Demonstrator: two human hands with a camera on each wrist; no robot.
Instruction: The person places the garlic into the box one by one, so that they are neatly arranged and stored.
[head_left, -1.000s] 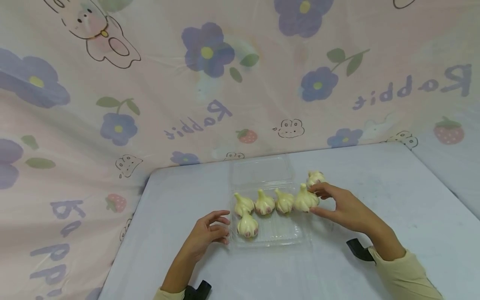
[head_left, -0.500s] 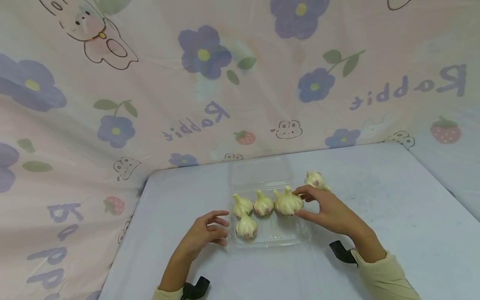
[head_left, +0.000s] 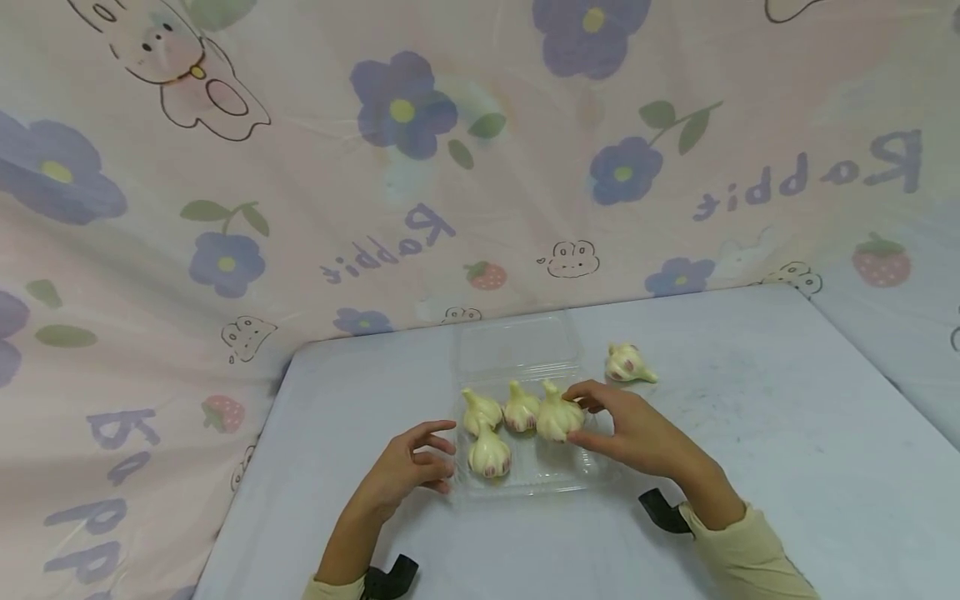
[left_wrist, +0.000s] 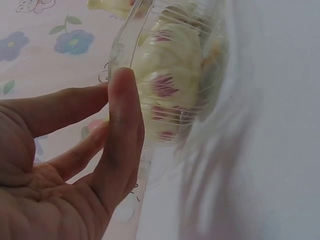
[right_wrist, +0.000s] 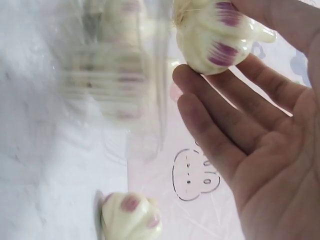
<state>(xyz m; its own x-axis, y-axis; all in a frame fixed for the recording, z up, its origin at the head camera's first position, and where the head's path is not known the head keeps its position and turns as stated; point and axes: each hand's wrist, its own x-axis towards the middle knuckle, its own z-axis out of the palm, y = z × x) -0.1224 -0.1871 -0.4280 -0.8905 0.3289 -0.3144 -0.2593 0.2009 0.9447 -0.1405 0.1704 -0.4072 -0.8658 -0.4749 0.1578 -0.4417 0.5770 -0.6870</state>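
Note:
My right hand pinches a garlic bulb between thumb and fingers, over the open clear plastic clamshell box. In the right wrist view, this held bulb is cream with purple streaks and sits at the fingertips. Inside the box, garlic bulbs stand along the back row, with one bulb beside the held one. Another bulb lies in front at the left. My left hand rests at the box's left side, fingers loosely bent; in the left wrist view a fingertip is right at the box wall.
One loose garlic bulb lies on the white table, right of the box. The box's lid lies folded back toward the printed curtain. A black wrist mount sits by the right sleeve.
My right hand has carried its garlic bulb leftward from the box's right edge to over the back row. The loose bulb behind the hand now shows fully. The left hand has stayed put.

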